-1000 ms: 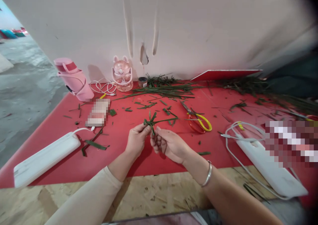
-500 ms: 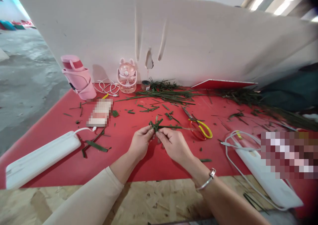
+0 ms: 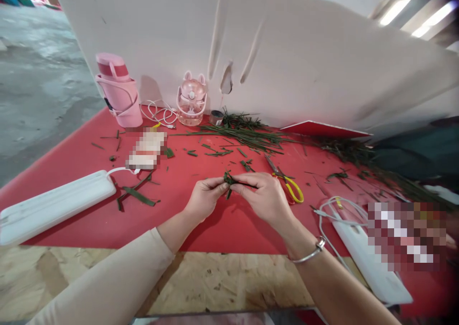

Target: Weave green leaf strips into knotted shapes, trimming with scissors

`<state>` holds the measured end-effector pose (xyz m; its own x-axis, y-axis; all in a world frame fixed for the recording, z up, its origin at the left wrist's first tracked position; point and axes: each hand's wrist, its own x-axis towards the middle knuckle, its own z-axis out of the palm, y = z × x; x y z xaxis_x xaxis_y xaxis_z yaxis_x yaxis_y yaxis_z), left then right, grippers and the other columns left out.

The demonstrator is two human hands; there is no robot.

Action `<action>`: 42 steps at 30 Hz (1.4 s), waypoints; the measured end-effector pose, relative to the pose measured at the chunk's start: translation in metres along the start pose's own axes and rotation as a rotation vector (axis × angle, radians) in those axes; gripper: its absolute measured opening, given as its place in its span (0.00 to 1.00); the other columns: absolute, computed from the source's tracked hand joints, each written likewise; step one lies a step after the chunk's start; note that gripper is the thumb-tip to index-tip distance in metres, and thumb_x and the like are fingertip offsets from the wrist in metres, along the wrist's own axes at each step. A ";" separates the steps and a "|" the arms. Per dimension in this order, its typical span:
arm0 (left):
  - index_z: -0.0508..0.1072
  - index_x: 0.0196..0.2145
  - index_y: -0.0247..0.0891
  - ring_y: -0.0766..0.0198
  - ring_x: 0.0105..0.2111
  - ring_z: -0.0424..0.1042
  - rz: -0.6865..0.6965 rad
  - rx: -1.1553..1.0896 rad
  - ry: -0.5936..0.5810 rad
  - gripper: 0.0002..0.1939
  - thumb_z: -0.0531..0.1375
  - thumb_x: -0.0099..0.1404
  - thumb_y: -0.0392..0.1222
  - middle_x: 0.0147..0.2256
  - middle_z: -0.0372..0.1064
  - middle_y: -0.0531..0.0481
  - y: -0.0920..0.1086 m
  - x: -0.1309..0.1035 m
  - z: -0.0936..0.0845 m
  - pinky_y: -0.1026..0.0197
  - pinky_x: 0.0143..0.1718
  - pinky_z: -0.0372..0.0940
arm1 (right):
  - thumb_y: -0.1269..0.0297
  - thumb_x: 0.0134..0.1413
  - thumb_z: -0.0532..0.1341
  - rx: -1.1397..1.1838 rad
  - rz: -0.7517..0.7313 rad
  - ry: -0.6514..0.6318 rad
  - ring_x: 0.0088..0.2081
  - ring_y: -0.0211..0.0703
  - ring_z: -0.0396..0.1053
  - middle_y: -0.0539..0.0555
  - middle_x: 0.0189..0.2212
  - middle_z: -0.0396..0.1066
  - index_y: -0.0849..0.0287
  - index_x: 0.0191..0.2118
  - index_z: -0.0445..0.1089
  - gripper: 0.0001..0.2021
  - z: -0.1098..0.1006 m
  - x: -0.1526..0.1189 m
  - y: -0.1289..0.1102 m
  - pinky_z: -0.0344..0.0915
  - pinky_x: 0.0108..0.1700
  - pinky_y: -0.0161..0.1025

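Above the red counter (image 3: 150,224): one small knotted green leaf piece (image 3: 228,178), pinched between thumb and fingers of both the left hand (image 3: 204,198) and the right hand (image 3: 267,198). Beyond: scissors (image 3: 287,180), yellow-and-red handled; loose green strips (image 3: 251,137), heaped.

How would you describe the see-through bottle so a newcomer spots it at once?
Find the far edge of the red tabletop, along the pale wall. There, between the tall pink flask and a small round container, stands the see-through bottle. Unlike the flask, it is squat, with two little ears on its lid.
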<state>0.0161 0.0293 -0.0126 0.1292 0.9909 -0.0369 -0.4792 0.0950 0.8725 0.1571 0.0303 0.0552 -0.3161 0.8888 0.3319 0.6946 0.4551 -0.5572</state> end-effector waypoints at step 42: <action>0.77 0.27 0.32 0.72 0.21 0.64 -0.145 -0.258 0.107 0.14 0.68 0.41 0.41 0.21 0.70 0.50 0.003 0.000 0.001 0.67 0.25 0.58 | 0.68 0.49 0.59 0.001 -0.008 -0.119 0.31 0.38 0.70 0.49 0.27 0.73 0.57 0.31 0.72 0.04 0.004 0.018 -0.005 0.62 0.35 0.34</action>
<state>0.0159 0.0296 -0.0095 0.1267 0.9683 -0.2152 -0.6687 0.2436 0.7025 0.1457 0.0440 0.0611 -0.3963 0.8852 0.2435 0.6912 0.4623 -0.5554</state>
